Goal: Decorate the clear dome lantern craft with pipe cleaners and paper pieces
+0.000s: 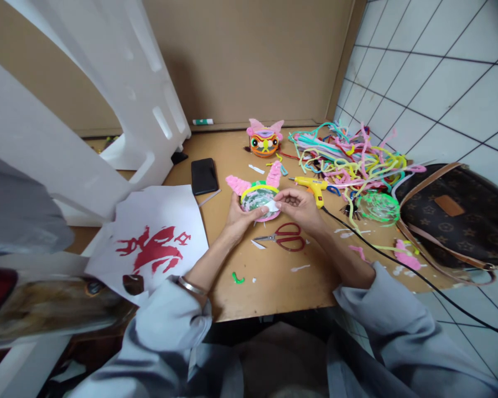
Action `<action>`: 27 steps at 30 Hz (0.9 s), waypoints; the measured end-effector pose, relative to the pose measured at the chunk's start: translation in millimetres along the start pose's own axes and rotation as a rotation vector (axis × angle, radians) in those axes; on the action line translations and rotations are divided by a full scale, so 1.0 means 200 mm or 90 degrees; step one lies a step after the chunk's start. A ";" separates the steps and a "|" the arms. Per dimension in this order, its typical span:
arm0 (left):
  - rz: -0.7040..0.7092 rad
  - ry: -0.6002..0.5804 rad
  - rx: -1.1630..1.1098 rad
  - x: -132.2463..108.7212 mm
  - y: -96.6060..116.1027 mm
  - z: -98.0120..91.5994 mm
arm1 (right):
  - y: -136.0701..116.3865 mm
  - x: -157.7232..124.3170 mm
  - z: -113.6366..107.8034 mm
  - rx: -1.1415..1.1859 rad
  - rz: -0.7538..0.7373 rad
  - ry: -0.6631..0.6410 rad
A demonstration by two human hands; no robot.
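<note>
My left hand (237,213) grips the left side of a round pipe-cleaner craft (257,196) with pink ears and a yellow-green rim, held just above the wooden table (274,282). My right hand (297,203) is closed in a pinch on a small white piece (271,205) at the craft's front right. A finished owl-like pipe-cleaner figure (264,139) stands farther back. Red-handled scissors (285,236) lie on the table just below my hands. A yellow glue gun (312,185) lies right of my right hand, its black cord trailing off to the right.
A tangle of coloured pipe cleaners (348,152) fills the back right beside a tiled wall. A green coiled disc (377,207) and a brown handbag (456,218) lie right. A black phone (203,175), a white sheet with red print (153,243) and white foam pieces (120,94) are left.
</note>
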State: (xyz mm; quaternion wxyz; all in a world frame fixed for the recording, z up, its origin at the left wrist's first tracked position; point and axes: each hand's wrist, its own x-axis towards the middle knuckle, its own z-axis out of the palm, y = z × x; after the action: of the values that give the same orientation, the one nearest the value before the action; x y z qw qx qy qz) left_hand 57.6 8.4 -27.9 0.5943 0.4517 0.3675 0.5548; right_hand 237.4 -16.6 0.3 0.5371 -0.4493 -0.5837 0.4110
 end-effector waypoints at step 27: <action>0.010 -0.029 0.018 0.00 0.01 0.00 | 0.02 0.00 0.02 0.012 -0.013 0.055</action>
State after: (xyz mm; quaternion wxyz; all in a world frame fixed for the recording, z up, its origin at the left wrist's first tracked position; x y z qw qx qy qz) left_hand 56.4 8.4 -26.0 0.5919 0.4753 0.3579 0.5437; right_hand 233.6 -15.5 -4.6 0.5702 -0.4558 -0.5605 0.3910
